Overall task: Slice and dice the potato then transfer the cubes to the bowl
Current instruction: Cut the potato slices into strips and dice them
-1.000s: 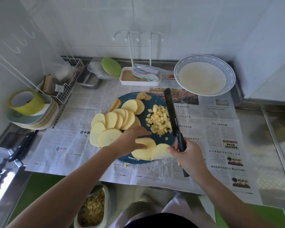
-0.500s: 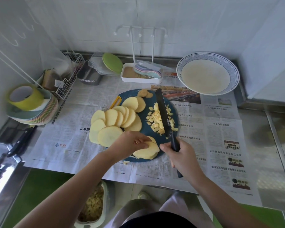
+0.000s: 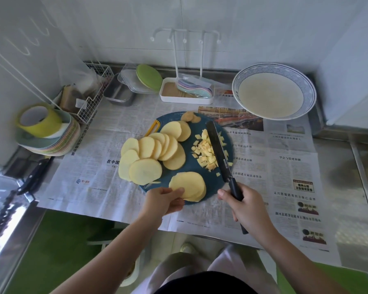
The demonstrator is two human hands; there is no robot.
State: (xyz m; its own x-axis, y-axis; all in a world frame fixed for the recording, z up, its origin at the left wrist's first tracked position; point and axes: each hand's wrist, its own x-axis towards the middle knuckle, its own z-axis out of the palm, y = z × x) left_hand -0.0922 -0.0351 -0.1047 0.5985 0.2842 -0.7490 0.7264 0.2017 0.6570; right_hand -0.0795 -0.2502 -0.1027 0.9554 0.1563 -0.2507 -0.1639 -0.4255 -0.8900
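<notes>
Kitchen, likely home: white tiled wall (image 3: pixel 242 28), stainless steel desk (image 3: pixel 348 177) under spread newspaper (image 3: pixel 285 166), stacked pastel plastic plates (image 3: pixel 60 143), white wire basket (image 3: pixel 94 98), round dark-blue cutting board (image 3: pixel 192 169), blue-rimmed ceramic bowl (image 3: pixel 310 90).

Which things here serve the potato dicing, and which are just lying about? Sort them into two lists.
Job: knife in right hand; stacked slices pinched by left hand; fanned slices; potato cubes; cutting board; bowl.

Lying about: tape roll; plate stack; wire basket; metal tray; green lid; second knife; white rack.
</notes>
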